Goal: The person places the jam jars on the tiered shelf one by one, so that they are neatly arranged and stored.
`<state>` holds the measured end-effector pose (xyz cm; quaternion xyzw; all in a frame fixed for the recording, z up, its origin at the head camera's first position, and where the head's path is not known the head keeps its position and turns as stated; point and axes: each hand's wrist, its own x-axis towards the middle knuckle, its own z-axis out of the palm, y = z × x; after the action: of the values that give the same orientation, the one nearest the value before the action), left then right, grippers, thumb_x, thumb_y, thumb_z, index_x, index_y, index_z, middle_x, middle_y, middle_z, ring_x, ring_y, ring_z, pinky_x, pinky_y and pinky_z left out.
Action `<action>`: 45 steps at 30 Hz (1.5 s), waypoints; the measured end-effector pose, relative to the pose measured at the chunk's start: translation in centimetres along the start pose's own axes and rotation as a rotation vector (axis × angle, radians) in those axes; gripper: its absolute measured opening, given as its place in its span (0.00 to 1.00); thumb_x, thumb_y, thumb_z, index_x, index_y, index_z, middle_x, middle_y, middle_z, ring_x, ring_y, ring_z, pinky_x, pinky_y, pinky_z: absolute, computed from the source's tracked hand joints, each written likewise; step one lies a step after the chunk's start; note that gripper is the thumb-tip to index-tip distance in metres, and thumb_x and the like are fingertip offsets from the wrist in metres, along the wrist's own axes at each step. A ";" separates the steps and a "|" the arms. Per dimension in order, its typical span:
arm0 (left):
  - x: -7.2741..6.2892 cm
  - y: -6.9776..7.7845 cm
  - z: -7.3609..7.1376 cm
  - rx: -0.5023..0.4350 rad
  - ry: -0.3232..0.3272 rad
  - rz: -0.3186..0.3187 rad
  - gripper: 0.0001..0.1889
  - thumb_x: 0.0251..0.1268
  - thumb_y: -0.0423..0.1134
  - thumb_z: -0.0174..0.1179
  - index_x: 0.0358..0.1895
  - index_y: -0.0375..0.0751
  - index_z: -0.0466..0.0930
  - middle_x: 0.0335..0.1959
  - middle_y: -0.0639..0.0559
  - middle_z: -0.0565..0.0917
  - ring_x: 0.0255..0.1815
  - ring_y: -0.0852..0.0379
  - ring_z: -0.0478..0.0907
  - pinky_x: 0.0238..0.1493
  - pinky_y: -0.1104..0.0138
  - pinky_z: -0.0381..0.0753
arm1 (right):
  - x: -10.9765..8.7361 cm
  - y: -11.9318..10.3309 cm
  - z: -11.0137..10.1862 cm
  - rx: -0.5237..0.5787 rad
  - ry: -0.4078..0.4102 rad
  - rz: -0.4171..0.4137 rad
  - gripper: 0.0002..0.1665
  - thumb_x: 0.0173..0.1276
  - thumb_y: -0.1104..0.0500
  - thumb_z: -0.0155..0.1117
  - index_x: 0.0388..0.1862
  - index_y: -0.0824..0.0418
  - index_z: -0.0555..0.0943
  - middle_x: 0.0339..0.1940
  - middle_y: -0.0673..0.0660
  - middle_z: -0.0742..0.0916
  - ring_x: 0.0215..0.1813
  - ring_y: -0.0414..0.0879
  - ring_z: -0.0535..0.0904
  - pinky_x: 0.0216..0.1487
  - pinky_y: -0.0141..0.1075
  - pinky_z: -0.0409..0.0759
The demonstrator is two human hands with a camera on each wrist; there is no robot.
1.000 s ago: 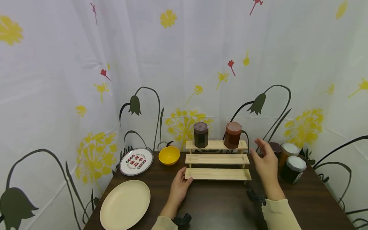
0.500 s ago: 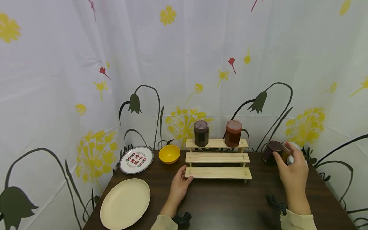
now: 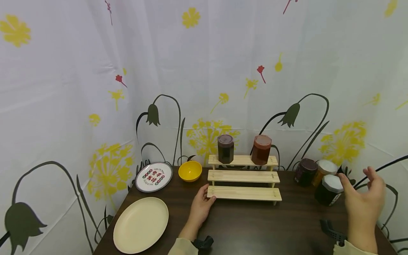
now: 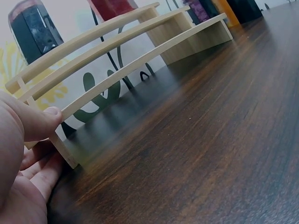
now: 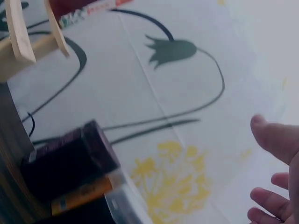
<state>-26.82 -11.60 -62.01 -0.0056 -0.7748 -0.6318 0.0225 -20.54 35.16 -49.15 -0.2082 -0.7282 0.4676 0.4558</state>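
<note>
Dark wooden tabletop (image 3: 255,223), floral curtain behind. Right hand (image 3: 364,203) spread, holding nothing, just beside black white-lidded jar (image 3: 328,189). Left hand (image 3: 200,207) flat, relaxed, thumb touching three-tier pale wooden rack (image 3: 243,176). Best: grip jar body squarely, avoid neighbouring jars.

On the dark wooden table (image 3: 255,226), the left hand (image 3: 200,209) rests with its fingertips against the left end of the three-step pale wooden rack (image 3: 243,176). The right hand (image 3: 364,202) hovers with fingers spread (holding nothing) just beside the white-lidded dark jar (image 3: 328,190). Behind that jar stand an amber white-lidded jar (image 3: 322,170) and a brown-lidded dark jar (image 3: 305,171).
</note>
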 end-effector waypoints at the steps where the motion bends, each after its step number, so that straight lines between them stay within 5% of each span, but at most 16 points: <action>1: 0.0 0.0 0.0 -0.001 -0.001 -0.005 0.33 0.77 0.33 0.68 0.81 0.34 0.68 0.72 0.35 0.79 0.71 0.40 0.80 0.76 0.41 0.77 | 0.1 0.2 -0.2 0.001 0.003 0.018 0.47 0.67 0.56 0.82 0.82 0.53 0.72 0.76 0.53 0.80 0.79 0.40 0.72 0.81 0.28 0.62; 9: 0.0 -0.1 -0.6 -0.024 0.008 0.002 0.34 0.78 0.33 0.67 0.82 0.31 0.66 0.72 0.33 0.79 0.71 0.39 0.79 0.76 0.42 0.77 | 0.8 3.0 0.0 0.027 -0.043 0.150 0.55 0.67 0.54 0.81 0.87 0.51 0.62 0.83 0.53 0.72 0.86 0.46 0.64 0.87 0.32 0.55; 17: -0.2 -0.4 -0.8 -0.021 0.012 0.000 0.34 0.77 0.33 0.68 0.81 0.32 0.66 0.72 0.34 0.79 0.71 0.39 0.80 0.74 0.43 0.79 | 0.3 6.6 1.4 0.012 -0.138 0.134 0.57 0.66 0.56 0.82 0.88 0.60 0.61 0.82 0.68 0.72 0.86 0.56 0.64 0.88 0.39 0.57; 24: -0.1 -0.5 -0.6 -0.033 0.008 -0.003 0.34 0.78 0.33 0.67 0.81 0.32 0.66 0.73 0.34 0.79 0.72 0.39 0.79 0.76 0.41 0.76 | -0.6 9.4 2.6 -0.015 -0.275 0.291 0.60 0.71 0.51 0.79 0.91 0.57 0.52 0.88 0.66 0.65 0.90 0.58 0.57 0.92 0.47 0.51; 45: 0.2 0.0 0.1 -0.027 -0.005 -0.001 0.33 0.78 0.32 0.67 0.81 0.33 0.67 0.72 0.34 0.79 0.71 0.40 0.80 0.76 0.42 0.77 | -2.0 12.4 3.6 -0.077 -0.395 0.354 0.59 0.74 0.48 0.76 0.88 0.69 0.53 0.84 0.75 0.67 0.83 0.70 0.63 0.86 0.63 0.58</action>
<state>-27.01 -11.46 -61.99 -0.0070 -0.7662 -0.6422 0.0200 -24.19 37.80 -61.43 -0.2542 -0.7725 0.5435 0.2079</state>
